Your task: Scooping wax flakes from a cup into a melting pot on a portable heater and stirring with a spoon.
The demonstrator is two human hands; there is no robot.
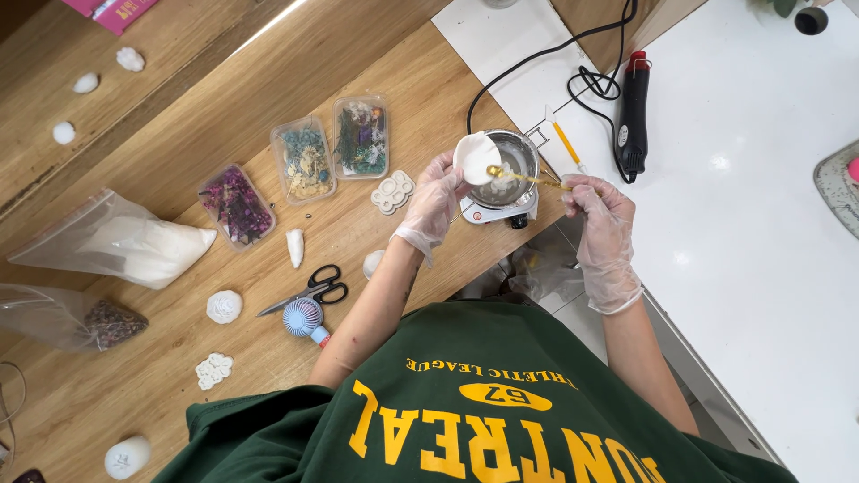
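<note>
My left hand (434,201), in a clear glove, holds a small white bowl (475,156) tilted over a metal pot (522,152). The pot sits on a small white hot plate (506,212) at the edge of the wooden table (268,98). In my gloved right hand (601,219) is a thin gold spoon (528,178). Its tip reaches over the pot, close to the bowl's rim. Pale, lumpy material lies in the pot.
Three clear boxes of dried flowers (306,161) and a white mould (392,191) lie left of the pot. Scissors (313,291), a small blue fan (304,317), a bag of white flakes (134,243) and white cast shapes lie nearer. A black heat gun (633,112) rests on the white table.
</note>
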